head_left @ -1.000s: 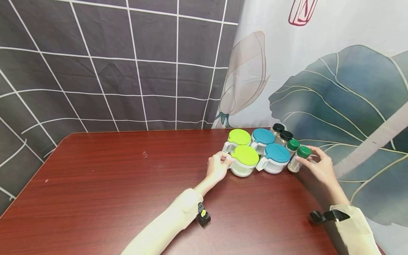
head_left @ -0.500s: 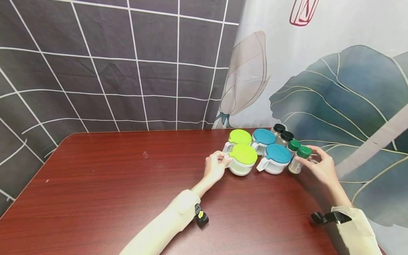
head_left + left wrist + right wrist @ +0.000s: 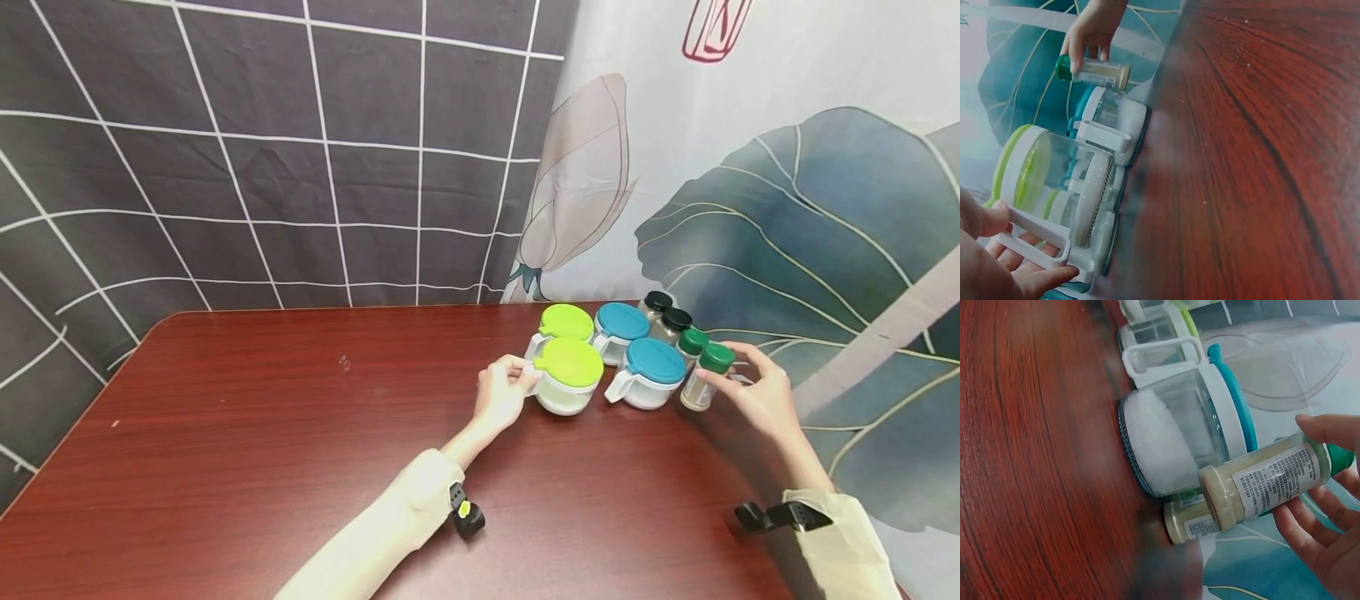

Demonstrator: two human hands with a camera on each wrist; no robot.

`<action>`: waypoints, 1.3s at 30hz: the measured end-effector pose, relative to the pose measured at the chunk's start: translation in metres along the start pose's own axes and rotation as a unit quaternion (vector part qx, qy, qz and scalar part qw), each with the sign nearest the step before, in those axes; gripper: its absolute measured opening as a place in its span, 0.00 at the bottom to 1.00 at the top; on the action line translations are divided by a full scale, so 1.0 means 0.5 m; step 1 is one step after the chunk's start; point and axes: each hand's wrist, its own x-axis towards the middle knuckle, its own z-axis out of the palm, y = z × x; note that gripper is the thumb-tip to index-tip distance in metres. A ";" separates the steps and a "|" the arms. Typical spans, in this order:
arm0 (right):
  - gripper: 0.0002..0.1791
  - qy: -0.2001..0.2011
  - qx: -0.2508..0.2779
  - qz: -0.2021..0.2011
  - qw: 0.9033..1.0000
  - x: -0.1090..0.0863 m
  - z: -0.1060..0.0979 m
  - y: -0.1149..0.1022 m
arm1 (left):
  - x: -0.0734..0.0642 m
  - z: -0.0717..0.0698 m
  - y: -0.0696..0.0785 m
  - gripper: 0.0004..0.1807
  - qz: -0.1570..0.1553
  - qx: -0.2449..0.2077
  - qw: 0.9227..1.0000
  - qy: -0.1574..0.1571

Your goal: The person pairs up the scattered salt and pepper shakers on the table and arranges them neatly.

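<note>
My left hand point(image 3: 501, 392) pinches the white handle point(image 3: 1041, 234) of a glass seasoning jar point(image 3: 564, 398) with a lime-green lid. The jar's base looks raised off the table in the left wrist view. On the right, a clear spice bottle point(image 3: 1266, 481) with a green cap and pale powder is between the thumb and fingers of my right hand point(image 3: 759, 400). Its base also hangs above the tabletop. Between the hands stands a blue-lidded jar point(image 3: 654, 361) of white grains. A second green-capped bottle point(image 3: 1191, 519) stands behind the held one.
Behind are another lime-lidded jar point(image 3: 566, 322), another blue-lidded jar point(image 3: 622, 320) and two black-capped bottles point(image 3: 677, 319). They stand close together at the far right corner of the red-brown table point(image 3: 262, 433). Patterned curtains point(image 3: 787, 208) hang along the back and right.
My left hand has shifted slightly left with the lime-lidded jar, widening the gap to the front blue-lidded jar. The right hand and its spice bottle have hardly moved.
</note>
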 end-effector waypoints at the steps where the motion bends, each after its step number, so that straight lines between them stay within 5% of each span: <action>1: 0.27 -0.001 0.000 -0.001 1.000 -0.001 0.000 -0.001 | -0.001 -0.001 0.000 0.09 0.001 0.000 1.000 0.000; 39: 0.27 -0.029 0.025 -0.062 0.997 -0.024 0.017 -0.068 | -0.025 -0.084 -0.024 0.08 0.013 -0.003 1.000 0.006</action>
